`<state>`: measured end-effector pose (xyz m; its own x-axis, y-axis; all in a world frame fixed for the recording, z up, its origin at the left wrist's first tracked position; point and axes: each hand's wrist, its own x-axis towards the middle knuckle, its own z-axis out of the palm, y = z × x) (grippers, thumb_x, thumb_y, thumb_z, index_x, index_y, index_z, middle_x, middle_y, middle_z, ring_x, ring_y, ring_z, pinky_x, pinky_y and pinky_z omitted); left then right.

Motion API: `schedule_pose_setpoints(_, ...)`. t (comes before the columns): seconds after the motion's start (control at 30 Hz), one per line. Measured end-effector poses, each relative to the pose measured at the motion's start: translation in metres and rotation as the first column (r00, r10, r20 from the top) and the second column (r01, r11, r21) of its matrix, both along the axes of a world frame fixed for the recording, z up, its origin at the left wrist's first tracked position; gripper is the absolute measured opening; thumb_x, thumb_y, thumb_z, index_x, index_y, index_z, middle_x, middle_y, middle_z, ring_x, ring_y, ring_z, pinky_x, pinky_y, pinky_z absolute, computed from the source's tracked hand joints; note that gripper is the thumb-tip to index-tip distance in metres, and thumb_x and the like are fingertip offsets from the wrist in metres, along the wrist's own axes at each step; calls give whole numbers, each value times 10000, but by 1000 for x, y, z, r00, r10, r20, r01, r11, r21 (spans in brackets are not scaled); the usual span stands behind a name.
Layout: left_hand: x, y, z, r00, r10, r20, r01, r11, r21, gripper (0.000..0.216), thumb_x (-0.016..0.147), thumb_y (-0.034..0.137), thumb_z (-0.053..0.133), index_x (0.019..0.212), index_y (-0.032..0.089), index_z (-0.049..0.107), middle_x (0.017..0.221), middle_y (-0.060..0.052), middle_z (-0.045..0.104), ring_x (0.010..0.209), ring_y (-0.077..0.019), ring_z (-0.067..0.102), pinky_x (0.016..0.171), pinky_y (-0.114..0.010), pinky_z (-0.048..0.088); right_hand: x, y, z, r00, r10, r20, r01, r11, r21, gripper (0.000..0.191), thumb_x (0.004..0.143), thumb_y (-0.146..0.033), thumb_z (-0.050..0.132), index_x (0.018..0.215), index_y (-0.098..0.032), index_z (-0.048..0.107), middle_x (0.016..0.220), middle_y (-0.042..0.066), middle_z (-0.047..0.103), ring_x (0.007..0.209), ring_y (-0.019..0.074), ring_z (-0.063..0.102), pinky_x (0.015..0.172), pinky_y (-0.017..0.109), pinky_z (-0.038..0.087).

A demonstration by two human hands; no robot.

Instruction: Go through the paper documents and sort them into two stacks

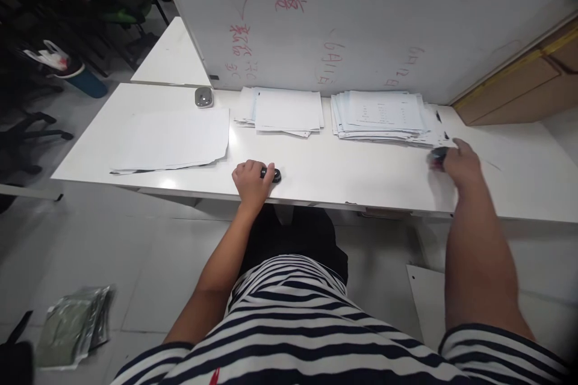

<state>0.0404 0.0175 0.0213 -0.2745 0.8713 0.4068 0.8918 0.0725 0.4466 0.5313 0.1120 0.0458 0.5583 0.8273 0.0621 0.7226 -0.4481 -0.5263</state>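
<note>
Black at its showing end, a small object (277,176) sat in the curled fingers of the left hand (253,185), near the front edge of the counter (325,171), pointing toward three o'clock, with twelve at the whiteboard (397,24); the hand hid the rest. The right hand (463,165) held a blurred red-and-black item (437,157) at its nine o'clock side, fingers closed about it, though whether it touched the counter could not be told. From that item the right stack (383,113) lay near, toward ten o'clock, its long axis running nine to three, the right hand nearer. The middle stack (289,109) lay at one o'clock from the left hand, the loose sheets (174,138) at ten.
</note>
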Motion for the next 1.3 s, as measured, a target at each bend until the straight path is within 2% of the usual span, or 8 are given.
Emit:
schedule_pose_setpoints(0.1, 0, 0, 1, 1000, -1, -3, 1, 1000, 3, 287, 884, 440, 487, 763, 209, 605, 842, -59, 628, 948, -244, 500, 864, -383, 301, -36, -14, -13, 995, 65, 71, -66, 998, 4, 447, 921, -256, 288, 1322, -221, 482, 957, 135, 673, 779, 205, 633, 741, 357, 462)
schedule_pose_setpoints(0.27, 0, 0, 1, 1000, -2, -16, 2, 1000, 9, 287, 881, 439, 492, 753, 208, 604, 820, -53, 624, 941, -243, 498, 857, -381, 303, -64, -23, -27, 934, 1, 357, 23, 998, -62, 421, 894, -267, 335, 1236, -183, 566, 982, 178, 680, 949, 297, 621, 854, 453, 403)
schedule_pose_setpoints(0.43, 0, 0, 2, 1000, 0, -13, 0, 1000, 7, 280, 880, 430, 491, 759, 209, 610, 839, -60, 630, 955, -251, 494, 857, -386, 300, -60, -29, -37, 925, -68, 374, -24, 971, 237, 450, 877, -249, 347, 1286, -184, 522, 1218, 173, 581, 1100, 303, 550, 861, 455, 400)
schedule_pose_setpoints(0.6, 0, 0, 2, 1000, -2, -7, 2, 1000, 9, 277, 879, 431, 492, 762, 210, 612, 850, -60, 634, 969, -254, 490, 864, -386, 298, -54, -33, -47, 862, 57, 504, -211, 944, 253, 370, 784, -210, 462, 1112, -197, 633, 1339, 147, 504, 1209, 305, 468, 970, 441, 339)
schedule_pose_setpoints(0.77, 0, 0, 1, 1000, -4, -19, 4, 1000, 13, 288, 882, 438, 486, 767, 208, 614, 844, -66, 633, 960, -256, 493, 857, -389, 298, -53, -30, -48, 881, 84, 465, -224, 941, 254, 521, 805, -297, 463, 1295, -120, 466, 1263, 183, 574, 1158, 302, 528, 1001, 438, 333)
schedule_pose_setpoints(1.0, 0, 1, 1, 1000, -4, -14, 5, 1000, 18, 276, 878, 427, 483, 782, 205, 616, 855, -77, 635, 984, -270, 490, 858, -396, 298, -54, -28, -48, 896, 78, 437, -187, 959, 214, 419, 819, -307, 433, 1188, -128, 525, 1030, 155, 677, 950, 288, 628, 991, 481, 326)
schedule_pose_setpoints(1.17, 0, 1, 1, 1000, -1, -24, 2, 1000, 22, 274, 878, 431, 484, 784, 209, 615, 862, -69, 639, 977, -268, 497, 855, -394, 305, -54, -29, -49, 880, 121, 459, -226, 957, 181, 344, 842, -283, 395, 1100, -157, 586, 1094, 147, 662, 1048, 279, 585, 1017, 498, 278)
schedule_pose_setpoints(1.3, 0, 0, 2, 1000, -9, -13, 9, 1000, 13, 278, 882, 433, 475, 785, 213, 616, 860, -76, 637, 985, -273, 496, 859, -402, 305, -56, -28, -47, 881, 114, 459, -206, 966, 156, 411, 851, -321, 380, 1184, -157, 559, 1184, 153, 619, 1123, 296, 532, 1024, 513, 267)
